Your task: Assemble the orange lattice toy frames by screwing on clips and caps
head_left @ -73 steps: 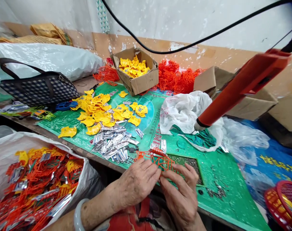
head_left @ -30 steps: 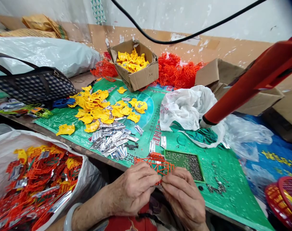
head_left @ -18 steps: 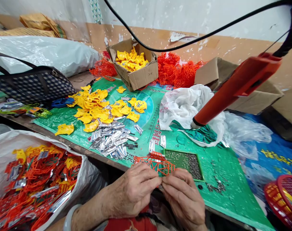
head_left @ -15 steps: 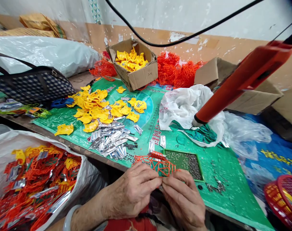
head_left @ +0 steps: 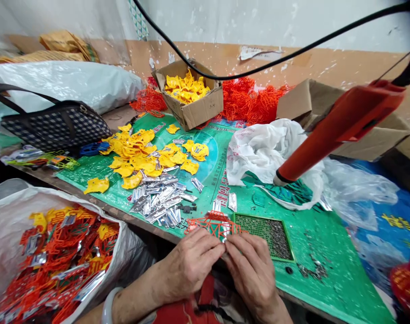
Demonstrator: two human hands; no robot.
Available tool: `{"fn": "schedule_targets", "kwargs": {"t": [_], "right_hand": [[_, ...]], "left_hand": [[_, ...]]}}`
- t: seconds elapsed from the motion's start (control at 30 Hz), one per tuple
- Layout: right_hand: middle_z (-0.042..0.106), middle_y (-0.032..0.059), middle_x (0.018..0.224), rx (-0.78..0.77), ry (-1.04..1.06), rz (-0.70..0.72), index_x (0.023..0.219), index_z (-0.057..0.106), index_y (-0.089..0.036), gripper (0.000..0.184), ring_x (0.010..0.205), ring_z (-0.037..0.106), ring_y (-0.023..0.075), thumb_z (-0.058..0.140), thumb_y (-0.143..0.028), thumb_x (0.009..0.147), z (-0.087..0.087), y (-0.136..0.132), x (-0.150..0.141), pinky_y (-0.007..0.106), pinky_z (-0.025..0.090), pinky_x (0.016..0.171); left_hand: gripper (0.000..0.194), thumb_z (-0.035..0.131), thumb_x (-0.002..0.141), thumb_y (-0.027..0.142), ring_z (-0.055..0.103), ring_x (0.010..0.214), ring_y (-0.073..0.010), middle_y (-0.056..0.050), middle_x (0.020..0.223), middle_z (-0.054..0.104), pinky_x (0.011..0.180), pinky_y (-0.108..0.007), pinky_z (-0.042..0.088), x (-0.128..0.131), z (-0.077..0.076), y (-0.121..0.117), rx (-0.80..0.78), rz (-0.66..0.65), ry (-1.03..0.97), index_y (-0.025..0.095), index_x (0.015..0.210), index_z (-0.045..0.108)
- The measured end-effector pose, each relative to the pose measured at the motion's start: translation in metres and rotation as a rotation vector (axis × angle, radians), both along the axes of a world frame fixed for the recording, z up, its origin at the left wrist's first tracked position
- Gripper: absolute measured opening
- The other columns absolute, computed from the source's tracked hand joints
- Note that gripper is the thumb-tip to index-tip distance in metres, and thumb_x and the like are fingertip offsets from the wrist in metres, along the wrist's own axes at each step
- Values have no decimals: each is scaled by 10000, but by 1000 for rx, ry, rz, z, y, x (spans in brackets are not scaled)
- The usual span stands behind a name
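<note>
Bangle: smooth, glossy, bluish-white ring, sat round left forearm. Past bangle, left hand was bare; across from bangle, right hand likewise. Right of bangle, red cloth covered lap. Farther right of bangle lay black strip, then darker patterned cloth, design too blurred to read.

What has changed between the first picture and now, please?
The spread, raised fingers of the right hand have drawn together, leftward, at the orange frame. No release is visible: the left hand still holds it. The yellow pieces and green tray stayed in place.
</note>
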State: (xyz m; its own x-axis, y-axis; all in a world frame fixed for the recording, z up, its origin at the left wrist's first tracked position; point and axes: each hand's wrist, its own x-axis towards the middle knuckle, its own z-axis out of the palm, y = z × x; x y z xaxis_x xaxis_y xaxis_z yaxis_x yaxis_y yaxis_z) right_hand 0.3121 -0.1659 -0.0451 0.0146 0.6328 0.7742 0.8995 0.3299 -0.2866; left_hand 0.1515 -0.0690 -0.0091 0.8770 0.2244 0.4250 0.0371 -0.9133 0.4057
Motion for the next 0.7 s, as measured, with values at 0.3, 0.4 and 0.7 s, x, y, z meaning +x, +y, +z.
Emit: {"fn": "schedule_targets", "kwargs": {"t": [0.3, 0.4, 0.7], "right_hand": [[725, 88, 967, -66, 58, 120, 1006, 657, -147, 196, 917, 616, 201, 551, -45, 876, 6, 10, 9, 379, 464, 841], [722, 82, 942, -49, 96, 132, 979, 644, -150, 193, 901, 610, 200, 542, -29, 868, 11, 7, 8, 383, 471, 817], [733, 60, 882, 86, 81, 56, 1024, 656, -190, 187, 872, 632, 199, 546, -104, 899, 18, -2, 11, 367, 516, 769]], "left_hand": [[205, 409, 909, 14, 576, 750, -172, -81, 872, 669, 683, -299, 528, 3, -7, 5, 43, 21, -140, 127, 1063, 483], [314, 453, 882, 3, 595, 805, -182, -101, 923, 673, 723, -315, 550, 2, 0, 7, 40, 24, -170, 96, 1181, 447], [324, 609, 868, 126, 571, 939, -215, -109, 1082, 688, 819, -359, 521, -19, 25, 10, 263, 214, -161, 109, 1189, 570]]}}
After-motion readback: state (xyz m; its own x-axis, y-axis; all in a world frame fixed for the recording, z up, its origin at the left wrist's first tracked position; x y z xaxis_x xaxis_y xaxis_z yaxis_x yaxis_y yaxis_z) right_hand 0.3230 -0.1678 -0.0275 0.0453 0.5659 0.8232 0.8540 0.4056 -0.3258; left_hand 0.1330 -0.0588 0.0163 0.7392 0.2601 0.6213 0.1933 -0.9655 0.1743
